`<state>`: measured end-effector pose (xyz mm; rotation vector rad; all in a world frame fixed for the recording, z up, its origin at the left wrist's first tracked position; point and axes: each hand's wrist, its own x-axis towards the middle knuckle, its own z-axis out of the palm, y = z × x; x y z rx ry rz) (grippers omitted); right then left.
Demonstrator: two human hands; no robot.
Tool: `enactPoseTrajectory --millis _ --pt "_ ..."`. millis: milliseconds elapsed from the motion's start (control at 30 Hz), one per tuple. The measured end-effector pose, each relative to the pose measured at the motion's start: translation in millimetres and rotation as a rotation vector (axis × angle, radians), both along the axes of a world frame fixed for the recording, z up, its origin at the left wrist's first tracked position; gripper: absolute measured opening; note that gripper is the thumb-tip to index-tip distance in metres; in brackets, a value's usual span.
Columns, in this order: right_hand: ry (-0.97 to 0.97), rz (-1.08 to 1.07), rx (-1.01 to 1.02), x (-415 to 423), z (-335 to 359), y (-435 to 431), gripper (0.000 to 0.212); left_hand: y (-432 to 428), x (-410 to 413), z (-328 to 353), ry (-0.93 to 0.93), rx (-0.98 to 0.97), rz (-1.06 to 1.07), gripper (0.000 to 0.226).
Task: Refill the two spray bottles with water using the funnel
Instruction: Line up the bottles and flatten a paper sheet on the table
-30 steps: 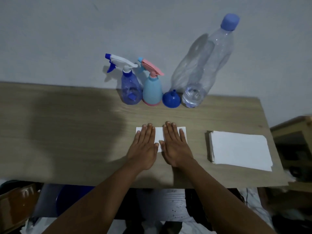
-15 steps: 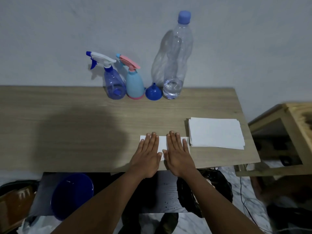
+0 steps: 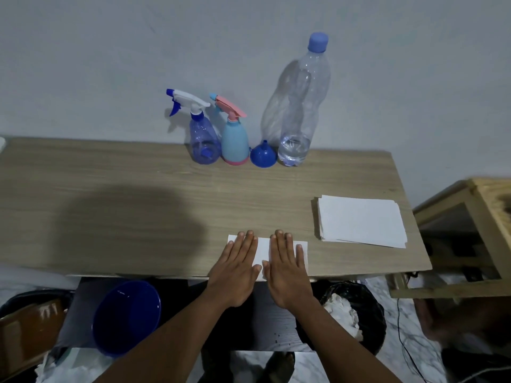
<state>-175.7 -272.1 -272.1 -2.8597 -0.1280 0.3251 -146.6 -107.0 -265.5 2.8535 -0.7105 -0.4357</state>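
Both hands, the left hand [image 3: 237, 272] and the right hand [image 3: 286, 268], lay flat with straight fingers on a white card [image 3: 262, 251] at the table's [image 3: 138, 203] near edge. Well beyond them, by the wall, stood a translucent blue spray bottle [image 3: 203, 139], a light-blue pink-topped spray bottle [image 3: 234, 139], an upturned blue funnel [image 3: 263, 157] and a nearly empty water bottle [image 3: 301, 106].

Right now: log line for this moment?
phase: pre-start | left hand: flat on paper sheet | right hand: flat on it | funnel, water bottle, blue spray bottle, pale-blue spray bottle: untouched
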Motion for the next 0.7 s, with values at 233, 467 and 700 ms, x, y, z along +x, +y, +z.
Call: enactPoseTrajectory --millis 233,467,700 --pt "-0.089 0.039 0.000 19.8 -8.0 72.5 0.064 76.4 15.2 5.3 0.003 0.000 0.018 0.063" --pt "-0.091 0.068 0.027 61.1 -3.9 155.7 0.064 158.9 50.2 13.2 0.055 0.055 0.066 0.063" --pt "-0.071 0.070 0.063 119.3 -4.4 197.2 0.065 202.2 106.0 11.7 0.061 0.024 0.086 0.065"
